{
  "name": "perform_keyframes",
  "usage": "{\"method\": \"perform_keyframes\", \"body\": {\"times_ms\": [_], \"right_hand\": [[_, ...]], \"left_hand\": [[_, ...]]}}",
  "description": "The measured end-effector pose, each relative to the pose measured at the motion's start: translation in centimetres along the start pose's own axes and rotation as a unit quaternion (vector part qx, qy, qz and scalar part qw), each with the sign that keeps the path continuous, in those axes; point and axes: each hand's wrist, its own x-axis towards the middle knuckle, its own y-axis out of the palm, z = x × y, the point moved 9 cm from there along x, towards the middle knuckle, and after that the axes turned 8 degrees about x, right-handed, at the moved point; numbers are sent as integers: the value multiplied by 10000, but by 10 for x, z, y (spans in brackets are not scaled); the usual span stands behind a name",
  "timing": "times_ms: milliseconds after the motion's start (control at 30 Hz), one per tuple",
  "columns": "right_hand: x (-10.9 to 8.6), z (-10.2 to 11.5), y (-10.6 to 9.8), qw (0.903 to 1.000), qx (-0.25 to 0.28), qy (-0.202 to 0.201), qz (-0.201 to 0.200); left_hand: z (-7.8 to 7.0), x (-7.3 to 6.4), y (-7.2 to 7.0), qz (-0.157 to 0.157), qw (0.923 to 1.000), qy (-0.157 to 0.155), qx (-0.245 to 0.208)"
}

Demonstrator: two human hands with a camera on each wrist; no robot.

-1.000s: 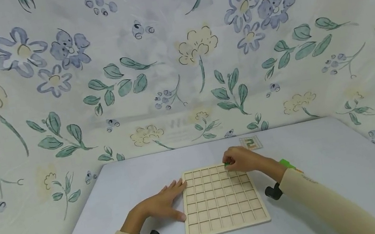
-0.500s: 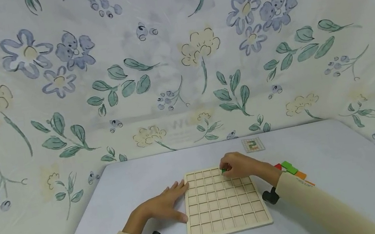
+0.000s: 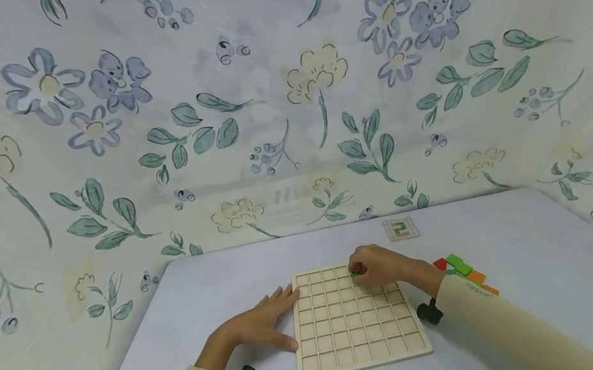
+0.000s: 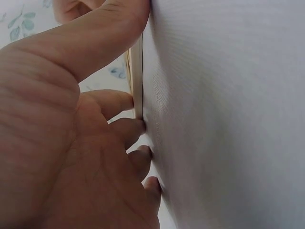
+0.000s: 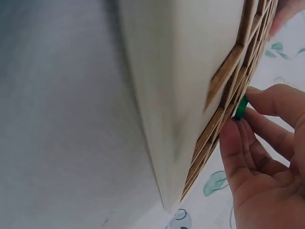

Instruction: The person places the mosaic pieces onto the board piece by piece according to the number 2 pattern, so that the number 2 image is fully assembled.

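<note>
A square wooden grid board (image 3: 349, 335) with many small square cells lies flat on the table. My left hand (image 3: 257, 327) has its fingers spread, with thumb and fingertips touching the board's left edge. In the left wrist view, fingers (image 4: 126, 129) stretch along that edge. Over the far part of the board, my right hand (image 3: 376, 264) pinches a small green tile (image 5: 241, 108) between thumb and fingertips. The right wrist view shows the tile tilted against the grid; whether it sits inside a cell cannot be told. The right hand hides several far-right cells.
A small card (image 3: 400, 228) with a printed grid pattern lies behind the board. Several loose tiles, red, green and orange (image 3: 476, 277), lie right of the board, partly behind the right forearm. A floral cloth (image 3: 280, 84) hangs behind the table (image 3: 227, 260).
My right hand has shifted slightly left and nearer across the board with the green tile. More loose tiles show beside the right forearm. The left hand stays at the board's edge.
</note>
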Motion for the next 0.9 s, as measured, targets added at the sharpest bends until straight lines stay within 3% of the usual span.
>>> {"method": "perform_keyframes", "body": {"times_ms": [433,733,900], "right_hand": [[0,-3,2,10000,3,79,32],[0,2,0,9997,-73,-242,-17],[1,1,1,9998,-60,-200,-34]], "left_hand": [[0,0,-1,-16,10000,54,25],[1,-1,-2,-34,10000,13,-75],[1,-1,-1,-24,9999,24,-125]]}}
